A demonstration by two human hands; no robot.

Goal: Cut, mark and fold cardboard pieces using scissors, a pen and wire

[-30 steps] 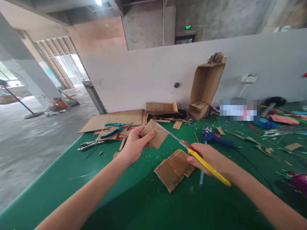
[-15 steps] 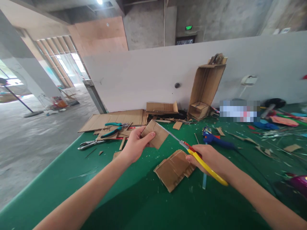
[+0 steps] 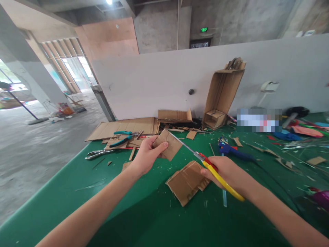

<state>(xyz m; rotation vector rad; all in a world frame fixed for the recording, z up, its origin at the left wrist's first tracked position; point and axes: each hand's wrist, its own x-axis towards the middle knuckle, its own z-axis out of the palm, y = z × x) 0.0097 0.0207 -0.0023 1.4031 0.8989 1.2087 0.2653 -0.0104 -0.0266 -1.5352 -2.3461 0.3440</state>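
Note:
My left hand (image 3: 149, 156) pinches a small, roughly square piece of cardboard (image 3: 171, 146) above the green table (image 3: 144, 216), thumb on top. Scissors (image 3: 221, 179) with yellow and red handles are gripped in my right hand (image 3: 226, 171). Their blades point up and left and lie along the cardboard's upper right edge. Whether the blades are parted there is hard to see. Below, a larger folded piece of cardboard (image 3: 186, 183) rests on the table between my two forearms.
Teal-handled pliers (image 3: 123, 138) lie on cardboard scraps at the left, with metal pliers (image 3: 97, 154) beside them. A blue hot glue gun (image 3: 235, 151) with a cable is on the right. Behind stands a tall cardboard box structure (image 3: 222, 92) against the white partition (image 3: 149, 82).
The whole view has shifted slightly, so things appear a little further right. Both hands keep their grips, and the scissors stay at the cardboard's edge.

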